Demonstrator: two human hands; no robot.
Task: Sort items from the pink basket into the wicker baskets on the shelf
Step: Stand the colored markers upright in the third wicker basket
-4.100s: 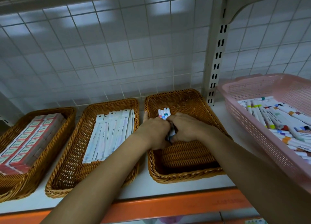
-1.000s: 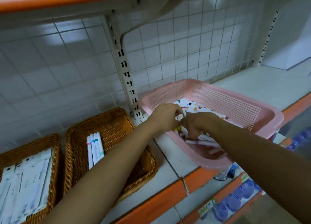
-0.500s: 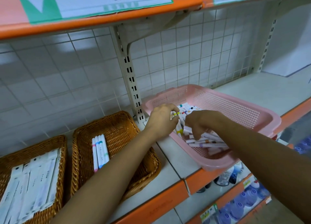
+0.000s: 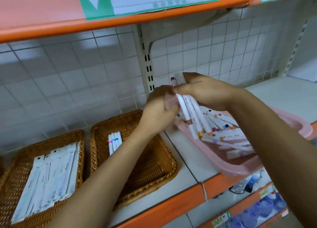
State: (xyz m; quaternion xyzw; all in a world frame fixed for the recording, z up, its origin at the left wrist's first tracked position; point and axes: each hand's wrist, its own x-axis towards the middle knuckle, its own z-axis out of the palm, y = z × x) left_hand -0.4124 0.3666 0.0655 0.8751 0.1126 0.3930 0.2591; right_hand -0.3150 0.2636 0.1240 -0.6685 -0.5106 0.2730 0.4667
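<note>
Over white shelf (image 4: pixel 187 159), right hand (image 4: pixel 207 90) grips markers (image 4: pixel 189 115) above pink basket (image 4: pixel 240 171) (left hand (image 4: pixel 157 111): cannot tell).

Lower centre, the wicker basket (image 4: pixel 154 167) is rough woven cane. At right, the pink basket (image 4: pixel 236 172) is smooth perforated plastic. The markers (image 4: pixel 186 111) look like glossy plastic.

Above you: green-bordered white paper sign (image 4: pixel 147 0) on orange upper shelf edge (image 4: pixel 42 29). Cream slotted metal upright (image 4: pixel 147 70) against white grid panel (image 4: pixel 68 73). Blue packets (image 4: pixel 260 212) below you, blurred.
</note>
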